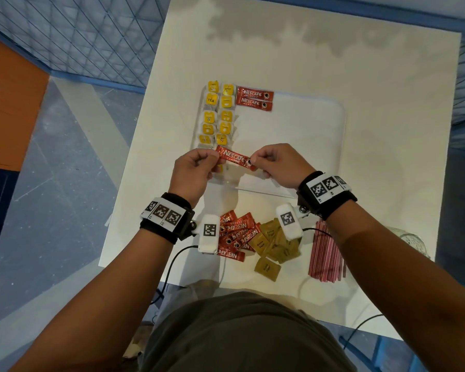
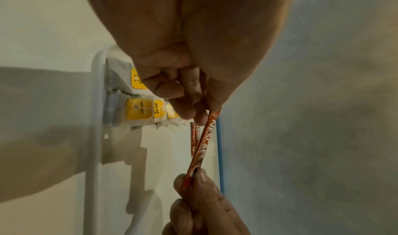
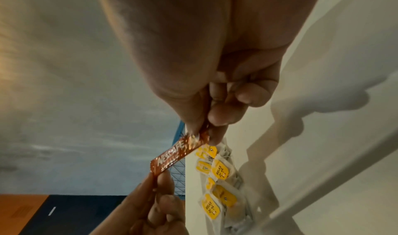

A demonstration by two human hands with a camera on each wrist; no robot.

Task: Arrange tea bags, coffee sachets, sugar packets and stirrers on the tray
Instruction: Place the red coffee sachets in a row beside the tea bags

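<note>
1. Red Nescafé Classic sachet [image 1: 234, 158] held in the air above the near left corner of the tray, just in front of the tea bag rows, slightly slanted, label up.
2. Pinched at its left end by left hand [image 1: 192, 169], thumb and forefinger closed on the crimped seal; other fingers curled under.
3. Pinched at its right end by right hand [image 1: 278, 163], fingertips [image 3: 217, 117] clamped on the seal by the printed cup.
4. Likely very light, thin and floppy in the middle; foil probably slick and glossy, so best held by the flat crimped ends, not the powder-filled belly. Little risk of damage beyond creasing.
5. Two matching sachets [image 1: 255, 99] already lying side by side at the far end of the tray, touching the tea bags; probable spot for this one just below them, parallel.
6. Yellow-tagged tea bags [image 1: 217, 115] in two columns along the left edge of the white tray [image 1: 333, 114]; soft paper, easily nudged out of line by a careless sleeve or knuckle.
7. On the table, near the body: pile of coffee sachets [image 1: 236, 234], brown sugar packets [image 1: 273, 249] beside it, bundle of red stirrers [image 1: 326, 253] to the right, all not yet placed.
8. Glass jar [image 1: 411, 238] at the table's right edge, partly hidden by the right forearm.
</note>
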